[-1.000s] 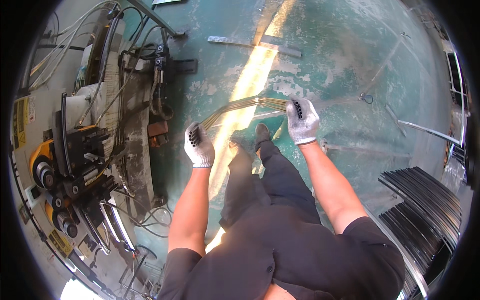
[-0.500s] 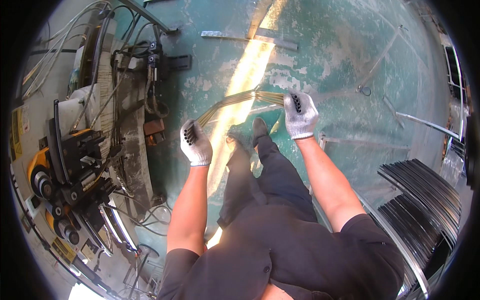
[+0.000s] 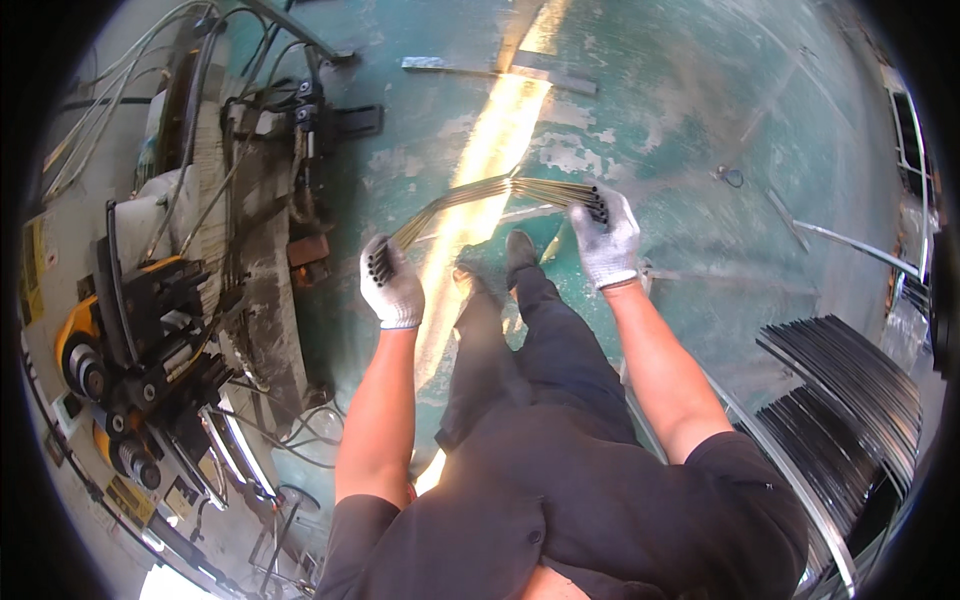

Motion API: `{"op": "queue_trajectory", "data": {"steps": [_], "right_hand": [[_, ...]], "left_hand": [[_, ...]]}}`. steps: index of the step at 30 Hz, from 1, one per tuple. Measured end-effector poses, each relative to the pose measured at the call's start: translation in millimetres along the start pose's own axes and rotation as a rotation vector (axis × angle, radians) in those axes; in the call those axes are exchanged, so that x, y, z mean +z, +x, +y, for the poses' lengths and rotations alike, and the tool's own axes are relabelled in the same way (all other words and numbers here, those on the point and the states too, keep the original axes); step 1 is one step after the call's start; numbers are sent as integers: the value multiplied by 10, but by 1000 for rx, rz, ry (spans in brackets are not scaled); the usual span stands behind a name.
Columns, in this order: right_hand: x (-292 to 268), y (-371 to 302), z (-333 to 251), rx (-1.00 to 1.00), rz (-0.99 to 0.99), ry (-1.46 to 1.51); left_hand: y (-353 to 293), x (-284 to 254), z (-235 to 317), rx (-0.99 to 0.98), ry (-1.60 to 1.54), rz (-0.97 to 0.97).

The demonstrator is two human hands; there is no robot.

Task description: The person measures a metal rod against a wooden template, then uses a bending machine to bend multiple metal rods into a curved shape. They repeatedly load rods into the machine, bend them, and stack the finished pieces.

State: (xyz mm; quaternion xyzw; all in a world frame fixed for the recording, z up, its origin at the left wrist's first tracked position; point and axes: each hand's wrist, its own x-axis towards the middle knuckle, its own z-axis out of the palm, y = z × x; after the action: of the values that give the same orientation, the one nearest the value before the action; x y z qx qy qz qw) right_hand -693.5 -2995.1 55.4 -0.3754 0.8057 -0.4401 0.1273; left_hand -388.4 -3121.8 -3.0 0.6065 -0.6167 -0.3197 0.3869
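A bundle of several thin bent metal tubes [image 3: 470,193] spans between my hands, its middle bowed away from me. The tubes' dark hollow ends show at both hands. My left hand [image 3: 393,287], in a white knit glove, is closed around the left end. At the right end, my right hand [image 3: 609,240], gloved the same way, holds the tubes with a looser grip, fingers along the far side. More of the tubes' length shows there, beyond the glove's near edge. The fingers' undersides are partly hidden.
A machine with black and orange rollers [image 3: 90,365] and hoses stands on the left. At the lower right, a rack [image 3: 800,500] carries stacks of dark curved tubes [image 3: 850,385]. Metal bars [image 3: 500,72] lie on the worn green floor [image 3: 690,130] ahead, crossed by bright sunlight.
My right hand has loosened and shifted on the tubes, baring their right ends, which now point to the right. My left hand has hardly moved.
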Motion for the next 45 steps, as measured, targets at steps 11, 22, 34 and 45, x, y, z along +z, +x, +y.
{"op": "queue_trajectory", "data": {"steps": [11,22,34,45], "right_hand": [[141,20,158,-26,39,-57],[113,33,166,-20,16,-93],[40,65,122,68,-44,-3],[-164,259,173,50,-123,69]], "left_hand": [[39,0,-106,-2,5,-5],[145,-285,91,-55,14,-295],[260,-603,344,-225,-211,-539],[317,-580,303,-141,-68,-552]]}}
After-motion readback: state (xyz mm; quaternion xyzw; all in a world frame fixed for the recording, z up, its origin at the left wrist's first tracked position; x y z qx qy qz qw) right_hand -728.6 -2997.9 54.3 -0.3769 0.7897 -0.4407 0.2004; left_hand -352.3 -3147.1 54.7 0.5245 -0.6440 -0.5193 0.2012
